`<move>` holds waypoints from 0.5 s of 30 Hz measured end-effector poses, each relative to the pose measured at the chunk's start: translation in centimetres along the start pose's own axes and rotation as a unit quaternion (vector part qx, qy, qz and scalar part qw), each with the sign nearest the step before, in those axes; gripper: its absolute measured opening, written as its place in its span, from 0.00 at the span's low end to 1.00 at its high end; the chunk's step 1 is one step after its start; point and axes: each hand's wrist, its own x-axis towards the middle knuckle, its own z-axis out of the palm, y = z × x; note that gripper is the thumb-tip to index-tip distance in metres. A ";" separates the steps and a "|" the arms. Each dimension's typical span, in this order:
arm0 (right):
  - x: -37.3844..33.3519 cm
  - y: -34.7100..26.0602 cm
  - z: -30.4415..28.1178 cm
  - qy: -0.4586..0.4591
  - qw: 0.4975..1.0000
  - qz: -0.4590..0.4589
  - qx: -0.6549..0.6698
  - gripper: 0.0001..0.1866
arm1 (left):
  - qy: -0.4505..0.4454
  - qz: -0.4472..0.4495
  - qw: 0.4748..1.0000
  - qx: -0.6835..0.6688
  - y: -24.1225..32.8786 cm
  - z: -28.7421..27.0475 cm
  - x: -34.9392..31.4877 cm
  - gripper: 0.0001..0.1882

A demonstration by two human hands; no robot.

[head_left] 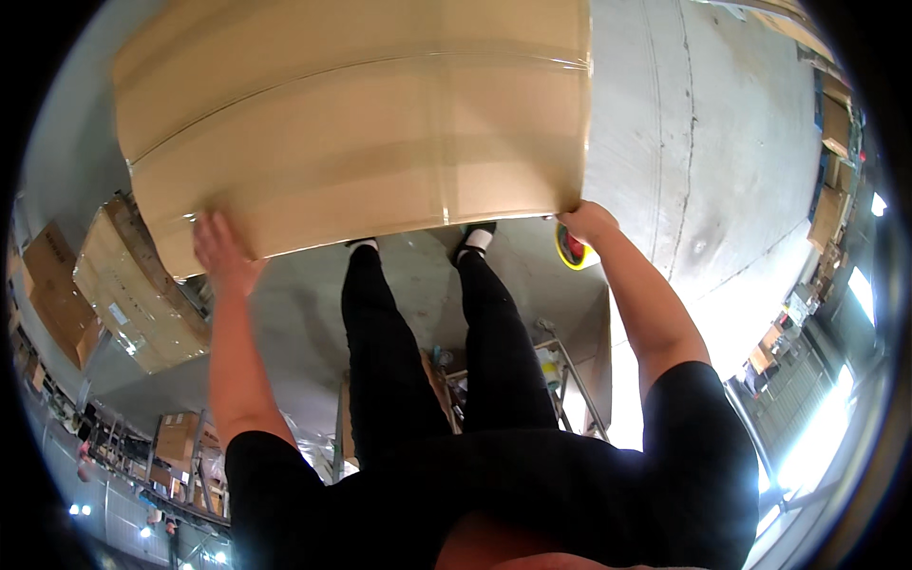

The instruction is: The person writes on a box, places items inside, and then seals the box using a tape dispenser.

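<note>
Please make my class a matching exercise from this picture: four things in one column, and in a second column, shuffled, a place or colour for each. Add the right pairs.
Column one
1. Left hand
2. Right hand
3. Ring-shaped roll
4. Trousers

Column two
A. Red and yellow
B. At the near right corner of the large cardboard box
C. Black
D. Fingers spread, at the near left part of the large cardboard box

Right pairs: 1-D, 2-B, 3-A, 4-C
</note>
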 end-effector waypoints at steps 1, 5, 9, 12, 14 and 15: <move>0.1 0.0 -0.2 0.016 1.000 0.008 0.007 0.25 | -0.022 -0.107 0.994 0.031 -3.2 1.1 0.0 0.60; -0.2 -1.7 -2.6 0.044 0.998 0.036 0.009 0.24 | -0.055 -0.347 0.936 -0.029 -16.0 5.7 -0.7 0.65; 0.2 -0.7 -2.8 0.066 0.996 0.065 0.004 0.24 | -0.184 -0.359 0.864 -0.300 -13.9 4.8 2.3 0.53; 1.8 -0.1 -3.6 0.140 0.986 0.035 0.077 0.26 | -0.083 -0.311 0.893 -0.314 -15.7 7.2 -2.3 0.40; 2.5 4.9 -2.7 0.117 0.978 0.016 0.172 0.25 | -0.030 -0.282 0.907 -0.312 -11.4 6.5 -2.1 0.33; 2.7 7.5 -2.4 0.094 0.960 -0.010 0.263 0.25 | -0.036 -0.277 0.904 -0.325 -7.1 5.4 -1.7 0.33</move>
